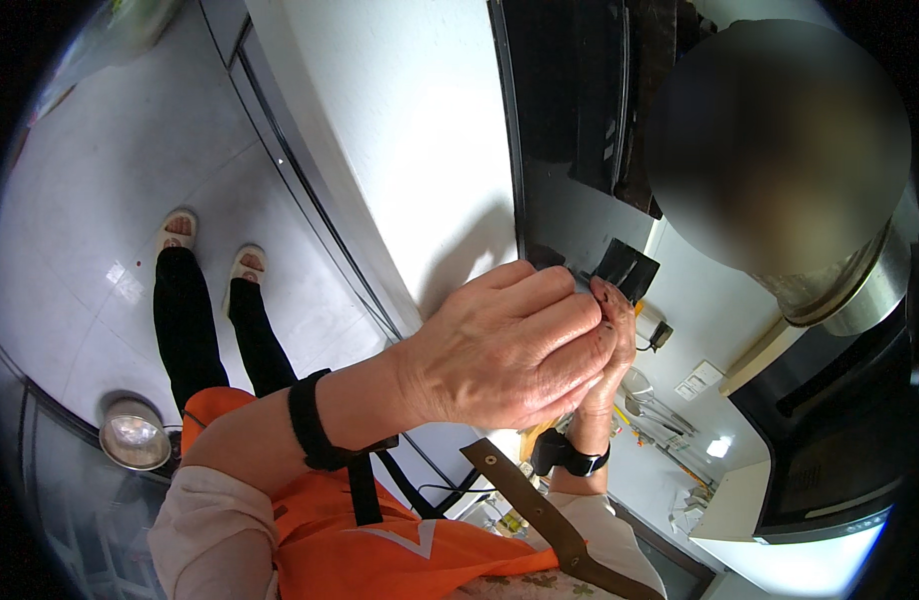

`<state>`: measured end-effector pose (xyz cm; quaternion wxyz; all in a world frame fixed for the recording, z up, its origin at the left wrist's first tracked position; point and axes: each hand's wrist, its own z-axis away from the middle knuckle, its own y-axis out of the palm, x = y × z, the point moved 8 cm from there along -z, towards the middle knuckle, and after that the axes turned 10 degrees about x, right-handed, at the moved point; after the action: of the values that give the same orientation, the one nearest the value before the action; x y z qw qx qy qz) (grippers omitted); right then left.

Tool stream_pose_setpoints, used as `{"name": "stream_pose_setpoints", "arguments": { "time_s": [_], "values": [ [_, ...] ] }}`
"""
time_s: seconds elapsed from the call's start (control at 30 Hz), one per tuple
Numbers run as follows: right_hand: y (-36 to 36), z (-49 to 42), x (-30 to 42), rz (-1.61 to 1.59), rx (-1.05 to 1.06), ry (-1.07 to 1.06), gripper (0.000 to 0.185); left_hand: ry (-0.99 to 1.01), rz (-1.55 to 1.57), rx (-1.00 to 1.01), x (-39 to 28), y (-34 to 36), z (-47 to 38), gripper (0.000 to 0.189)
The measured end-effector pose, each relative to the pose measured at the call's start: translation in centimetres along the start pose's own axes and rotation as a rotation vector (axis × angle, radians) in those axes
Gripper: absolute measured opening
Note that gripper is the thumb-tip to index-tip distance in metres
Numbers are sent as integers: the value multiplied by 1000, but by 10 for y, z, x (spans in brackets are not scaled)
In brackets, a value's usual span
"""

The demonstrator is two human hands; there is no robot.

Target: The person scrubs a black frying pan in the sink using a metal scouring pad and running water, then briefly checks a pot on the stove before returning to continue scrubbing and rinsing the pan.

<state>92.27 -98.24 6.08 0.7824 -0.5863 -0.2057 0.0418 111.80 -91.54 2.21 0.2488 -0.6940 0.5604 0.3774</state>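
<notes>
My left hand is raised in front of me, its back to the camera and its fingers curled. Just beyond it, my right hand is partly covered by the left one, with dark marks on its fingers. The two hands meet or nearly meet at the fingertips. Something small and dark shows between them, too hidden to name. A black flat-sided object appears right behind the fingertips; whether it is touched cannot be told. Both wrists wear black straps, and I wear an orange apron with a brown strap.
A white wall or panel stands close beyond my left hand, with dark glossy cabinetry beside it. Ladles and strainers hang near a wall socket. At right are a metal vessel and a blurred patch. A round metal container is at lower left.
</notes>
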Motion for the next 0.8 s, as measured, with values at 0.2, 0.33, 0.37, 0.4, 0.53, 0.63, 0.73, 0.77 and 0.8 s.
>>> {"name": "stream_pose_setpoints", "arguments": {
  "time_s": [0.2,0.33,0.37,0.4,0.53,0.63,0.73,0.77,0.8],
  "values": [
    [-6,1,21,188,-11,-179,43,-38,-6,54,3,5,-3,25],
    [-30,6,16,-18,-38,-42,47,-62,-57,146,4,14,-22,21],
    [-38,10,15,-26,-23,-25,46,-76,-64,178,6,18,-28,21],
    [-48,16,14,-42,-48,-33,45,-72,-61,219,6,24,-35,22],
    [-86,46,-16,-141,-136,32,40,-94,-57,397,3,76,-56,23],
    [-100,74,-56,-218,-178,88,38,-146,13,515,1,126,-56,22],
    [-92,96,-92,-247,-195,221,36,-191,-39,621,11,145,-52,19],
    [-84,95,-93,-286,-216,183,35,-187,-75,632,16,136,-56,19],
    [-82,101,-101,-309,-225,199,34,-163,-78,621,15,138,-57,18]
  ]
}}
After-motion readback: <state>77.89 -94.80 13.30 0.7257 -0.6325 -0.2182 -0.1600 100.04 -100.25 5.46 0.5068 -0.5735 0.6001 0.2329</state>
